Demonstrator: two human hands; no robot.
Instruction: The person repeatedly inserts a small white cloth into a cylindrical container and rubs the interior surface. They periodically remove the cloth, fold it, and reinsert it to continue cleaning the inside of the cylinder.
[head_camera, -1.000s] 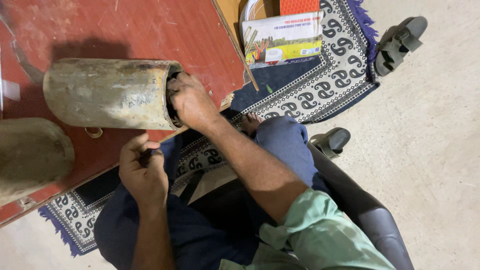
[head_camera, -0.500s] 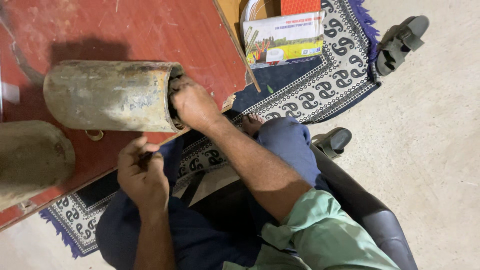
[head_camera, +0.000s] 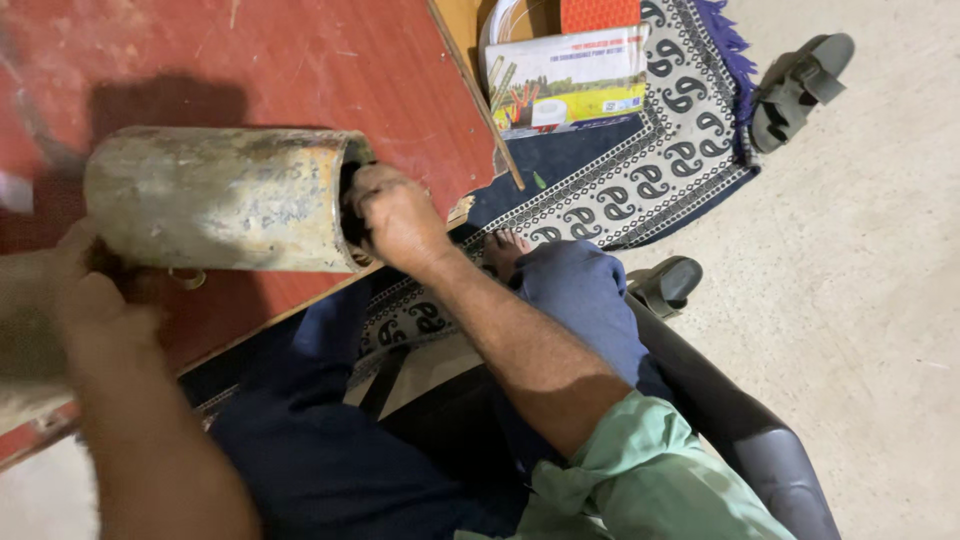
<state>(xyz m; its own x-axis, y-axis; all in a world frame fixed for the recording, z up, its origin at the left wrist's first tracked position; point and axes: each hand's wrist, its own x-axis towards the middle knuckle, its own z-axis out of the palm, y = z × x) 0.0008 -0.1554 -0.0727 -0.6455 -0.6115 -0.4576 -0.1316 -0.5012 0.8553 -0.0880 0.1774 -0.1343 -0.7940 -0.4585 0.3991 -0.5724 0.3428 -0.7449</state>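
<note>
While the red table (head_camera: 250, 70) spreads under everything, we keep the tarnished metal cylinder (head_camera: 215, 200) lying on its side upon it. Our right hand (head_camera: 400, 215) is at the cylinder's open end, fingers curled together over the rim and partly inside. Our left hand (head_camera: 95, 300), blurred, touches its far end; we cannot tell how those fingers lie.

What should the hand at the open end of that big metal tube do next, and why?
Probably steady the tube first. The right hand has its fingers tucked into the open end of the metal tube, which lies on its side on the red table and could roll. The left hand is blurred near the far end, so pressing it on the tube seems wise.
</note>
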